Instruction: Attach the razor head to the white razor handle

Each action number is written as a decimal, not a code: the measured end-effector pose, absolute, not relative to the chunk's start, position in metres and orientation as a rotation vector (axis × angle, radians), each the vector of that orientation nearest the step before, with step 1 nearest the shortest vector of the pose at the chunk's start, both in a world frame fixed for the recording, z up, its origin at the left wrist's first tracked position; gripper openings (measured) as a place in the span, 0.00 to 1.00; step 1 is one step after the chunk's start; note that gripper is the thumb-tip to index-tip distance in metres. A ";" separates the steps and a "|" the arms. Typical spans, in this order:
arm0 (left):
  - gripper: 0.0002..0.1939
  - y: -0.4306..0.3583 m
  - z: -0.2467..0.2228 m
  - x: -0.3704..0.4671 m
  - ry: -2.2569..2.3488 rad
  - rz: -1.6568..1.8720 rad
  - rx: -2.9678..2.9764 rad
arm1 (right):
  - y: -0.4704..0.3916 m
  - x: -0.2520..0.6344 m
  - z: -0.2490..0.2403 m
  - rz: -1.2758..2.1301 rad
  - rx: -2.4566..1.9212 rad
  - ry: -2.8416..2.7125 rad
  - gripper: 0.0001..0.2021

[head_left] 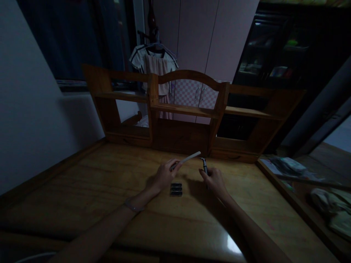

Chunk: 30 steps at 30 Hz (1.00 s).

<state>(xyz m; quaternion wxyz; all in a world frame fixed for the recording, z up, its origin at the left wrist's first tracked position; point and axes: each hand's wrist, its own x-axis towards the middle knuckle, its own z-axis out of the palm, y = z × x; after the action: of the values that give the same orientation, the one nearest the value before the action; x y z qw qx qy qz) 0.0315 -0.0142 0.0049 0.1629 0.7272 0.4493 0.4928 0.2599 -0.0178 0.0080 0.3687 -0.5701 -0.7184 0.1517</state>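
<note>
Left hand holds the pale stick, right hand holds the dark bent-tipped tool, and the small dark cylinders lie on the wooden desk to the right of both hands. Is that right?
Not quite: the small dark cylinders lie on the wooden desk between the left hand and right hand, slightly nearer the wearer, as the head view shows. The rest holds.

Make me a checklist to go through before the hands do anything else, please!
1. Left hand gripping the white stick: ok.
2. Right hand gripping the dark bent-tipped tool: ok.
3. Dark striped object lying on the table, with neither hand on it: ok.
4. Bright enough to see small parts well: not ok, it's dim.
5. What the striped object is: cannot tell, too dark and blurry.
</note>
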 end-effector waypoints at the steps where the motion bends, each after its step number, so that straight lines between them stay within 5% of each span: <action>1: 0.13 -0.016 0.006 0.033 1.252 1.399 2.095 | -0.018 0.260 0.008 0.392 -1.469 -1.841 0.21; 30: 0.13 -0.018 0.005 0.036 1.206 1.364 2.071 | -0.019 0.260 0.009 0.246 -1.474 -1.812 0.22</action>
<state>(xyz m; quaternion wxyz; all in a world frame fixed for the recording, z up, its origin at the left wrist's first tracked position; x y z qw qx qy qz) 0.0355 -0.0178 0.0046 0.1907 0.7373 0.4294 0.4855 0.2600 -0.0190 0.0089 0.3862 -0.5789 -0.7116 0.0968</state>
